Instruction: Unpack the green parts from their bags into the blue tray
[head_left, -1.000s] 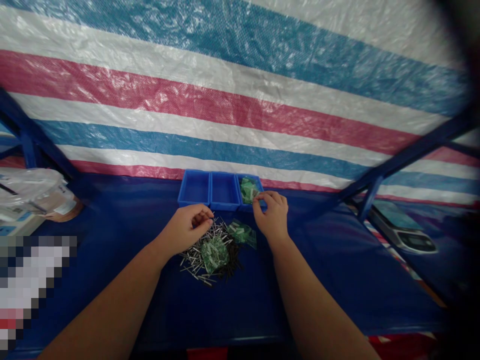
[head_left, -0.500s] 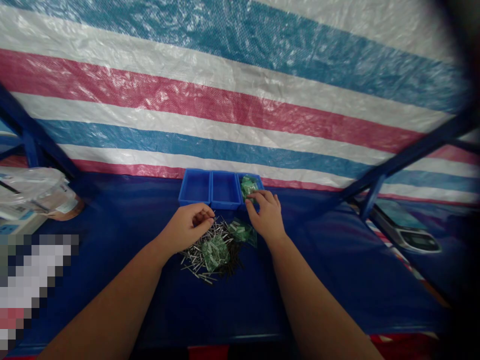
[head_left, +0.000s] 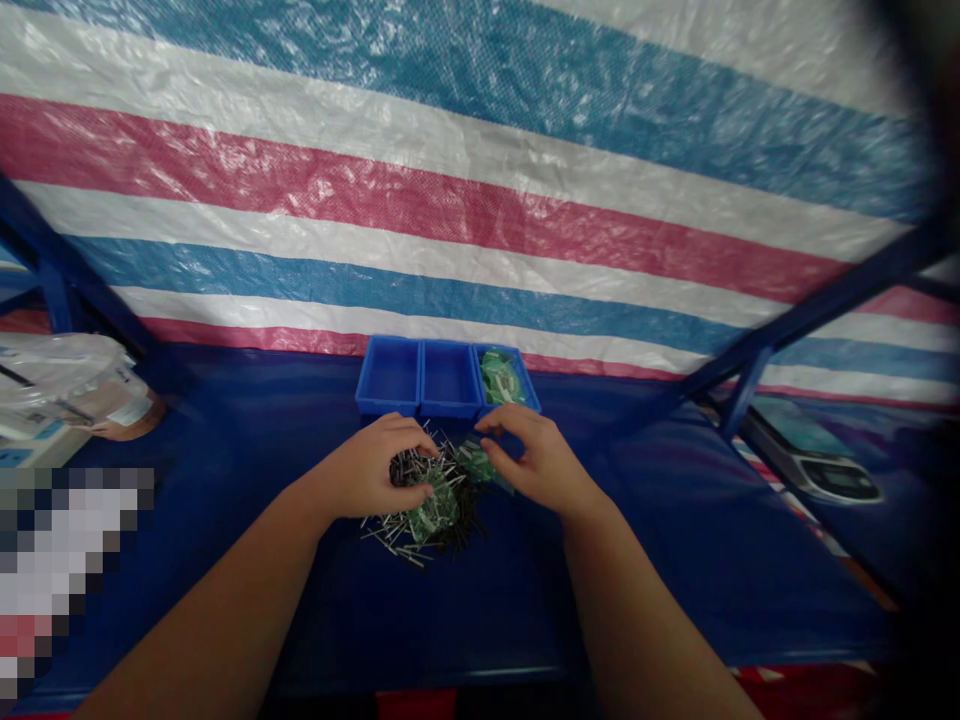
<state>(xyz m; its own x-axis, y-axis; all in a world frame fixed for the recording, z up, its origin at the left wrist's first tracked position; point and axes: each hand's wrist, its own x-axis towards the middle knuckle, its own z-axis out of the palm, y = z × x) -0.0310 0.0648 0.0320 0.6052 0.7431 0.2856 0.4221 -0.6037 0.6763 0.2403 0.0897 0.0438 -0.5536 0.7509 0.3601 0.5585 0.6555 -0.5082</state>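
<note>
Metal pins (head_left: 450, 525) are being touched by the curled left hand (head_left: 367, 470), grip unclear, the loosely open right hand (head_left: 540, 465) held just beside them.

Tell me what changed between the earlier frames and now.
The right hand has pulled back from the right compartment of the blue tray and now hovers, fingers open, over the green bag beside the pin pile. The left hand has come down onto the pile, fingers curled over it; any grip is hard to tell. The tray and the green bags in it stayed put.
</note>
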